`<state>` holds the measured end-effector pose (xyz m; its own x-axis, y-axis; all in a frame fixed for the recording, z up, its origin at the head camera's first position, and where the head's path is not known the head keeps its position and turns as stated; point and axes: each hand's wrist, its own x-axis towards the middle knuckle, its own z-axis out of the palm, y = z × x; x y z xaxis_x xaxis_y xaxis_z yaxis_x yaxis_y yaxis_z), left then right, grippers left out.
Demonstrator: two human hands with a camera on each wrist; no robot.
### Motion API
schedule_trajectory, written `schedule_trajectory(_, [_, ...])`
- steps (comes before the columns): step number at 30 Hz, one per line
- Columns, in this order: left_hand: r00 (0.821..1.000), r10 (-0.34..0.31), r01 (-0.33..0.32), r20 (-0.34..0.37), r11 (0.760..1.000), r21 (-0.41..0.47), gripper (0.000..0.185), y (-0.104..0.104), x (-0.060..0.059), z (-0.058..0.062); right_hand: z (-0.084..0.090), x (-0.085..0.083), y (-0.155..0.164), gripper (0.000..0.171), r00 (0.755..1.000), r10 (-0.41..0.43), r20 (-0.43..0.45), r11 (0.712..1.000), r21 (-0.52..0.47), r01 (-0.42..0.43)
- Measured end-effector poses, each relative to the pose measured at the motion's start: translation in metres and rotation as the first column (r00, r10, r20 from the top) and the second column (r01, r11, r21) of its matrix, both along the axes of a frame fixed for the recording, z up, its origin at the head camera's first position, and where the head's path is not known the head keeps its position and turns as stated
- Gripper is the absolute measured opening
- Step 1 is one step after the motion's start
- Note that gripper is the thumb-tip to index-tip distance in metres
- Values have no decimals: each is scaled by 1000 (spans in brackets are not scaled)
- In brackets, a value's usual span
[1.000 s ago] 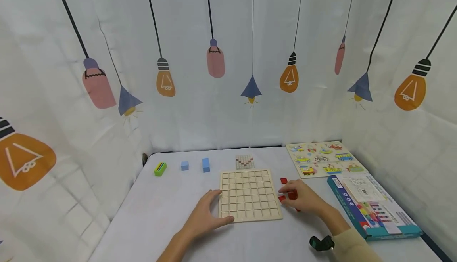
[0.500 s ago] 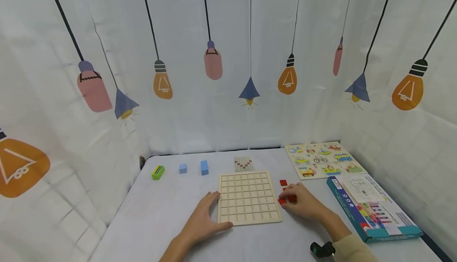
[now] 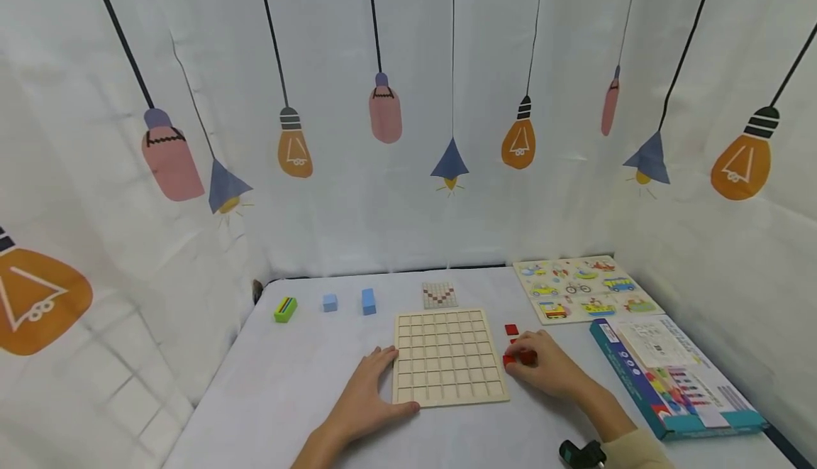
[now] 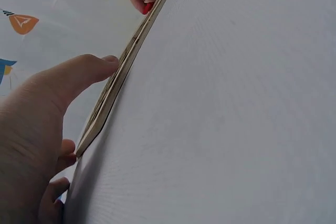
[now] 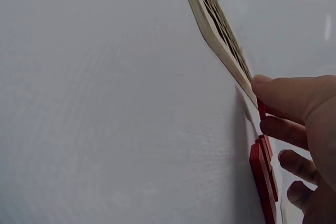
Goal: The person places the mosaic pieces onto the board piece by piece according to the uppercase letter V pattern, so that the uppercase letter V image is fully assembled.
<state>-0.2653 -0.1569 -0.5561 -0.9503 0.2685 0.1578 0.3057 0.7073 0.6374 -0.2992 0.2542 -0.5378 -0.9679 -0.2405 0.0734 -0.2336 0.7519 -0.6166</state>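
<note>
A pale wooden grid board lies flat on the table, its squares bare. My left hand rests at the board's near left corner, thumb on the front edge and fingers along the left edge. In the left wrist view the thumb lies fairly straight against the board. Beyond the board's right edge, my right hand pinches a small red square tile between thumb and forefinger. Under that hand lie more red tiles, partly hidden in the head view; one red tile shows beyond the fingers.
Behind the board lies a small pattern card. Two blue blocks and a green striped block stand at the back left. A picture puzzle board and a flat teal box occupy the right side.
My right thumb and forefinger have closed on the nearest red tile, which now sits between them slightly raised. The left hand keeps its place on the board.
</note>
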Motion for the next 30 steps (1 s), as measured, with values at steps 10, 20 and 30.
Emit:
schedule_trajectory(10, [1000,2,-1,19,1000,-16,115,3,0,1,7,3,-4,20,999,-46,4,998,-41,46])
schedule_trajectory(20, [997,2,-4,82,1000,25,110,-3,-2,5,15,2,-24,18,998,10,-56,996,-91,-15])
schedule_trajectory(30, [988,-28,19,150,998,63,111,-5,-2,11,21,3,-51,15,989,98,-114,988,-109,-110])
